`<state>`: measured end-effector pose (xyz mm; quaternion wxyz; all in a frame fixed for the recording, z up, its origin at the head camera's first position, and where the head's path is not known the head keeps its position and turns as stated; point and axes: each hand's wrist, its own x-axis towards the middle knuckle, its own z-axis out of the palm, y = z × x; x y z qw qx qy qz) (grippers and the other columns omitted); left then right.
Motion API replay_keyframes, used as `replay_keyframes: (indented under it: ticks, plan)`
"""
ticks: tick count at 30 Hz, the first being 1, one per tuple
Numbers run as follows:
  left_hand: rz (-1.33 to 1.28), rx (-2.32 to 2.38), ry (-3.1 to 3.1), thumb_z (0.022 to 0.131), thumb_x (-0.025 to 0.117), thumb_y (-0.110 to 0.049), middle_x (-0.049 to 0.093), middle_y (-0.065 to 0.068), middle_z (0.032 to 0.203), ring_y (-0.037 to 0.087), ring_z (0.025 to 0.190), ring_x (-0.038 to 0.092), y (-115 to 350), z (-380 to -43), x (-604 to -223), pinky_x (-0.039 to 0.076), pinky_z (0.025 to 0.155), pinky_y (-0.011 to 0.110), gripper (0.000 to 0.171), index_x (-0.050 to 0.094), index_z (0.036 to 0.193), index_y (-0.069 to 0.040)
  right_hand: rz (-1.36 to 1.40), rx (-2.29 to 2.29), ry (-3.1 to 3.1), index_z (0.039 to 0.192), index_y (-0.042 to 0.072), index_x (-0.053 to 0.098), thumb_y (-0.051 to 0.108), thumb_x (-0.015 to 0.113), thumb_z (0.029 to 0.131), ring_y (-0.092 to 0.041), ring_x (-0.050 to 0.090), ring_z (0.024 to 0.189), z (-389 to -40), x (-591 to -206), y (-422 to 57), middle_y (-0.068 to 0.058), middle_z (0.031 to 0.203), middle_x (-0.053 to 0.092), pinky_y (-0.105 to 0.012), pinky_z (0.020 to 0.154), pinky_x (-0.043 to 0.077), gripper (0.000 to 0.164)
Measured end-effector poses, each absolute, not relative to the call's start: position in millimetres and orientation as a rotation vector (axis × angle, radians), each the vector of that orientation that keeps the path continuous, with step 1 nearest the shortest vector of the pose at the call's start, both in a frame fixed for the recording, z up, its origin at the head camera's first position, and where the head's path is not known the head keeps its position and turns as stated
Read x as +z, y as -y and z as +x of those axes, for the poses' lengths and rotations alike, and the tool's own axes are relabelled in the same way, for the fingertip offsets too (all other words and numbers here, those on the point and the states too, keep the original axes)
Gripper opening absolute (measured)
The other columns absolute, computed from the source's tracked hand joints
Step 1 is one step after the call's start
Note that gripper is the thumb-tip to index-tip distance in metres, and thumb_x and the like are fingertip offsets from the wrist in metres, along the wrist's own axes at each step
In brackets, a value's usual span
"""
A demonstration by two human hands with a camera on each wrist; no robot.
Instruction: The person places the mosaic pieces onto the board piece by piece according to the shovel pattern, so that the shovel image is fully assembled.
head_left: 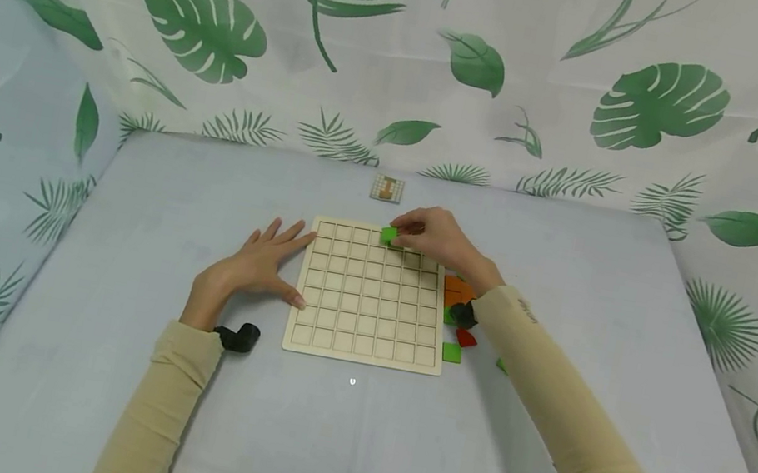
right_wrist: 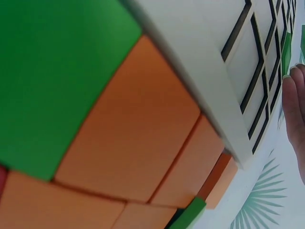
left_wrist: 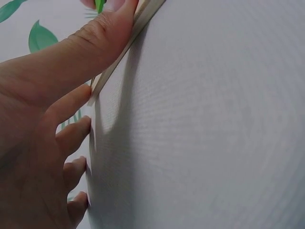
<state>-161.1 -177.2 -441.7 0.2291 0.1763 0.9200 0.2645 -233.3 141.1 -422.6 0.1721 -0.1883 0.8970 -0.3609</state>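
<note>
A pale wooden grid board (head_left: 334,279) lies on the table in the head view. At its far row, the thumb and fingers of my right hand (head_left: 441,237) pinch a small green square tile (head_left: 388,235). The right wrist view catches that hand's fingertips (right_wrist: 294,78) beside the green tile (right_wrist: 286,52) at the far side of the grid. My left hand (head_left: 258,262) is spread at the board's left edge, thumb and index finger touching it. Its straight thumb (left_wrist: 105,40) lies along the board's edge in the left wrist view.
Beside the board's right edge lie orange pieces (head_left: 458,291), a red piece (head_left: 465,338) and a green square (head_left: 451,352), partly under my right forearm. Behind the board lies a small patterned card (head_left: 387,188). Leaf-printed cloth (head_left: 412,90) hangs around the table.
</note>
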Motion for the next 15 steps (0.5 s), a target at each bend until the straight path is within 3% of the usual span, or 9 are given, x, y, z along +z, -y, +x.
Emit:
replay_keyframes:
  ticks: [15]
  plan:
    - [0.483,0.718,-2.53,0.076,0.091,-0.042,0.001,0.012,0.174,0.041,0.159,-0.013,178.5,-160.8,-441.5,-0.007,0.127,0.061,0.119,0.018,0.166,-0.015,-0.602,-0.949,-2.551,0.126,0.004,0.072,0.016,0.075,0.095,-0.027,0.066,0.108,-240.8,-428.9,-126.8,-0.014,0.122,0.072,-0.042,0.096,0.055,0.033]
